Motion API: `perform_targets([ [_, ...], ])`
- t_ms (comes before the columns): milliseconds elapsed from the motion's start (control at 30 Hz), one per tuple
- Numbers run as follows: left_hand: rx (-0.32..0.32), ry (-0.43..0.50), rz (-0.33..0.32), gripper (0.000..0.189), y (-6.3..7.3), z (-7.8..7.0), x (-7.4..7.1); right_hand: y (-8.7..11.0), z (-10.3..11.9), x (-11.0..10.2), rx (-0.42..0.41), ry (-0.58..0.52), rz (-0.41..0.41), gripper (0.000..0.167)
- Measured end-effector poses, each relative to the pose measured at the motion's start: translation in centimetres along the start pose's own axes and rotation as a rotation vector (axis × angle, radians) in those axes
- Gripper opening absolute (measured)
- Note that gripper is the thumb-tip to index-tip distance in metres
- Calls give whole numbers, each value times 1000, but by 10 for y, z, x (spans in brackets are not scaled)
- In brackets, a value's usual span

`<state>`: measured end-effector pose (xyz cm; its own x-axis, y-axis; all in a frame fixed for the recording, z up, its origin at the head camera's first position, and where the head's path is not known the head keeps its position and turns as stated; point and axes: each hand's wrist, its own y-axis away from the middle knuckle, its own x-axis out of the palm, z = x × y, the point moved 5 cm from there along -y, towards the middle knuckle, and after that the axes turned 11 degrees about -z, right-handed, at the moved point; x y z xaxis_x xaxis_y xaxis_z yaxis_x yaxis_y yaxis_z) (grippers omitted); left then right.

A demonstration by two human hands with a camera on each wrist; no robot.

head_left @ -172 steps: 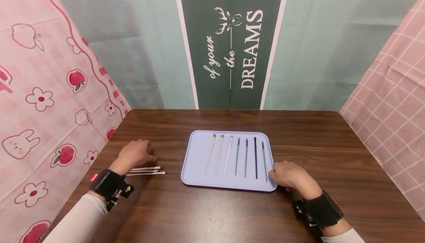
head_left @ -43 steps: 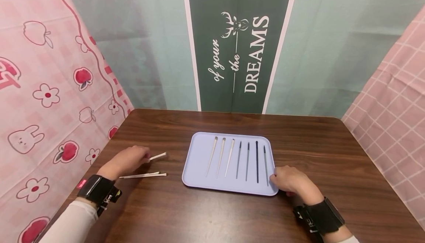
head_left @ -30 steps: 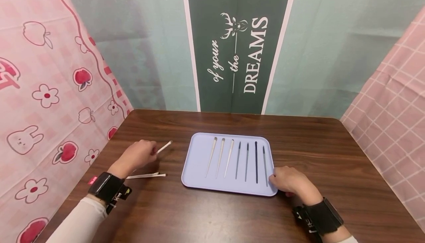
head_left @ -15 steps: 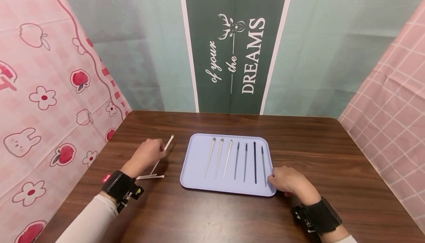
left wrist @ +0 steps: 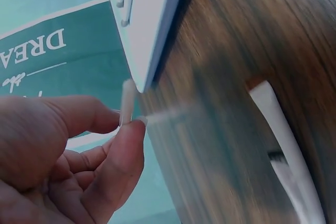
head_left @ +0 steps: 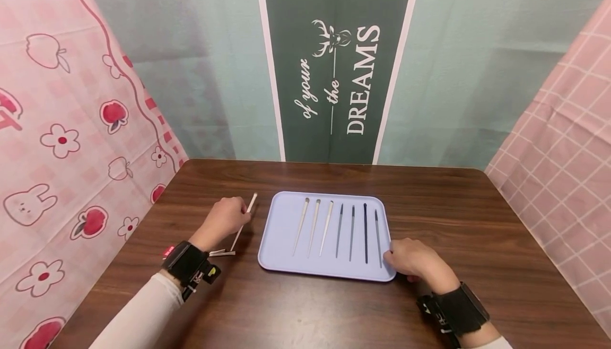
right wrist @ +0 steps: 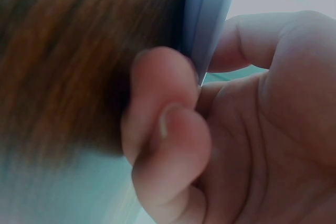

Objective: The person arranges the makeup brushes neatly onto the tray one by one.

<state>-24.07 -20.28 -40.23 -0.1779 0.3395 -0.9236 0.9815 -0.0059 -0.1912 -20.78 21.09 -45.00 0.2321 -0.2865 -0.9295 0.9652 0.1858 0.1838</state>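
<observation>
My left hand [head_left: 225,217] pinches a white makeup brush [head_left: 252,203] between thumb and fingertips, left of the tray. Its head points up and away; the handle slants down toward the table. In the left wrist view the held brush [left wrist: 127,100] appears nearly end-on. Two more white makeup brushes [left wrist: 289,140] lie together on the table below this hand, one with a brown tip, one dark. At the tray's near right corner, my right hand [head_left: 412,258] grips the lavender tray [head_left: 279,232]. In the right wrist view its thumb lies over the rim, with fingers curled beneath.
Inside the tray, three white brushes [head_left: 312,227] and several dark brushes [head_left: 352,232] lie side by side in a row, heads toward the back. A bare strip of tray lies at the left. The wooden table [head_left: 305,306] ends at hanging cloths behind and on both sides.
My left hand has picked one white brush from the table group, turned it head-up, and carried it right toward the tray. The right hand has stayed at the tray's corner.
</observation>
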Motion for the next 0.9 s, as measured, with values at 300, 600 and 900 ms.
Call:
perform_targets([
  [300,-53,27,29,13,-2,-14,8,0,0,1,7,6,6,17],
  [600,-50,35,42,21,-5,-33,22,-1,-1,0,3,11,7,18],
  [900,-50,24,41,19,-10,-43,33,-1,-1,0,6,14,16,19],
])
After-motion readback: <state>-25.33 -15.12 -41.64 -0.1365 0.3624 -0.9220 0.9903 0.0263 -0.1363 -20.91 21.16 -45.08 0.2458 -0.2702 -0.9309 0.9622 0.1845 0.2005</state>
